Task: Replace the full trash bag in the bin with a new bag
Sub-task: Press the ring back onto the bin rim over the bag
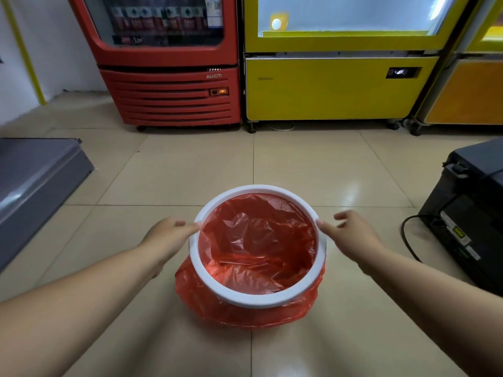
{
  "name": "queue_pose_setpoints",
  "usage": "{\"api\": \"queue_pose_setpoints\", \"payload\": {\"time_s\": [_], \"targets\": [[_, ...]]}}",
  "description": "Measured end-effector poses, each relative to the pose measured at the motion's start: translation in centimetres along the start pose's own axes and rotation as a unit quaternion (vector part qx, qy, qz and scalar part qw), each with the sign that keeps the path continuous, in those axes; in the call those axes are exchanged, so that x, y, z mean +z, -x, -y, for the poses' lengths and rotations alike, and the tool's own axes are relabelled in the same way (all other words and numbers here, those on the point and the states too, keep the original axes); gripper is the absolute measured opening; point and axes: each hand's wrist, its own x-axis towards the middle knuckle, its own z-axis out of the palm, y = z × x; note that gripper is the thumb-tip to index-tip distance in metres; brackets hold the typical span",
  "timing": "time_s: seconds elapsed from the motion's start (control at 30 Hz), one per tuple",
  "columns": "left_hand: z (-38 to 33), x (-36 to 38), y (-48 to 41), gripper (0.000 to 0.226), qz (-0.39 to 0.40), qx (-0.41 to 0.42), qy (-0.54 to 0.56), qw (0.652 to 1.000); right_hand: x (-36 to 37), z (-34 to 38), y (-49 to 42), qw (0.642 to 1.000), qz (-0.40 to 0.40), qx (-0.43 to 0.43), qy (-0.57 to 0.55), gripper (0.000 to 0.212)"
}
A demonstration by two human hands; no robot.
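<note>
As left hand (pixel 168 236), right hand (pixel 352 234) touch rim (pixel 255 301), red bag (pixel 258 240) inside

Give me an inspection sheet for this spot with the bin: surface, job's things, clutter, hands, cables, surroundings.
Surface: beige tiled floor, glossy, with glare.
Job's things: white bin ring sits over a red bag; the bag lines the inside, looks empty, and bulges out below the ring.
Clutter: nothing seen.
Hands: left hand reaches the ring's left side with its fingers, grip unclear; right hand open, one fingertip touching the ring's right side.
Cables: black cable loops on the floor by the black machine; pale cable under the yellow cabinet.
Surroundings: red drinks cooler, yellow cabinet, grey unit at left.
</note>
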Motion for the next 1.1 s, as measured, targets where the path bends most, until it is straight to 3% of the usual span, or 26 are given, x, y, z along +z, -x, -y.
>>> {"api": "queue_pose_setpoints", "payload": {"time_s": [0.1, 0.2, 0.33, 0.7, 0.87, 0.97, 1.1], "targets": [[-1.8, 0.9, -1.6, 0.032, 0.002, 0.053, -0.011, 0.999, 0.3, 2.0, -2.3, 0.999, 0.036, -0.033, 0.020, 0.046], [-3.1, 1.8, -3.3, 0.034, 0.002, 0.061, -0.027, 0.998, 0.9, 3.6, -4.4, 0.997, 0.078, -0.011, 0.021, 0.045], [-3.8, 2.2, -5.2, 0.035, 0.021, 0.019, -0.007, 1.000, 1.6, 4.3, -6.2, 0.993, 0.109, 0.039, -0.009, 0.051], [-3.9, 2.1, -7.7, 0.019, 0.065, -0.047, 0.037, 0.996, 2.0, 3.8, -8.0, 0.982, 0.156, 0.065, -0.081, 0.024], [-4.4, 1.5, -8.3, 0.016, 0.087, -0.027, -0.013, 0.996, 1.3, 4.9, -8.9, 0.989, 0.143, 0.026, 0.017, 0.040], [-5.3, 1.9, -8.7, 0.025, 0.080, 0.012, -0.047, 0.996, 2.2, 6.8, -9.1, 0.989, 0.123, -0.036, 0.069, 0.044], [-6.5, 3.8, -9.1, 0.046, 0.084, 0.046, -0.087, 0.992, 4.0, 8.3, -9.6, 0.983, 0.144, -0.041, 0.110, 0.057]]}}
